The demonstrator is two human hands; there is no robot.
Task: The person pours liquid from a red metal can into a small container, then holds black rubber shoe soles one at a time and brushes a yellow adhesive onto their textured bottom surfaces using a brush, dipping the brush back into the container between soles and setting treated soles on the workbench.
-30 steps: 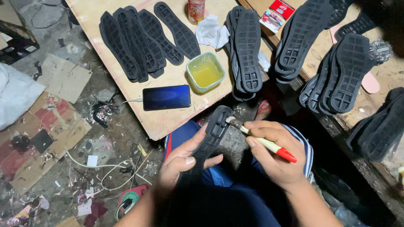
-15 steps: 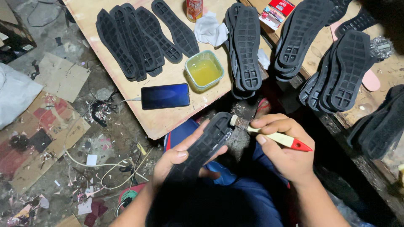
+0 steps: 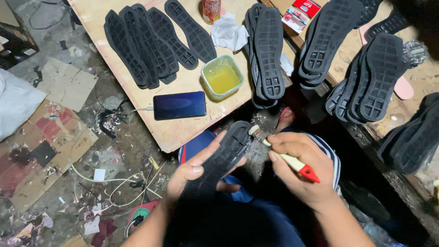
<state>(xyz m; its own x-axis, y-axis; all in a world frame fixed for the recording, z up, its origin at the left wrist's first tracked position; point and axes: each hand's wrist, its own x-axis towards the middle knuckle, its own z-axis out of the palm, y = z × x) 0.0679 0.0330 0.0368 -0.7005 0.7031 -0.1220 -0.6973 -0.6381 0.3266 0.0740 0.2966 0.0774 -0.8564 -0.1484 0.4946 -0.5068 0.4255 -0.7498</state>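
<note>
Honestly, the risky bit is how that black shoe sole [image 3: 224, 158] is being held. It sits up over the person's lap, below the near edge of the desk [image 3: 178, 132], with the left hand [image 3: 194, 171] under it, thumb and fingers [image 3: 226, 186] wrapped round its lower half. The right hand [image 3: 299, 171] has its fingers clamped on a small brush with a pale, red-tipped handle [image 3: 292, 162], bristles touching the sole's upper end.

What could go wrong, as I see it:
- The sole is thin and looks floppy, so pressing hard with the brush could bend it away and smear glue onto the left thumb or the blue trousers [image 3: 201, 142].
- The yellowish tub of liquid [image 3: 222, 77] sits just beside the phone [image 3: 179, 105] on the desk. A loaded brush carried between the tub and the lap could drip on the screen, and a clumsy dip could tip the tub.
- The stacks of soles [image 3: 270, 50] are near the tub too, so stray drips could stick them together.
</note>
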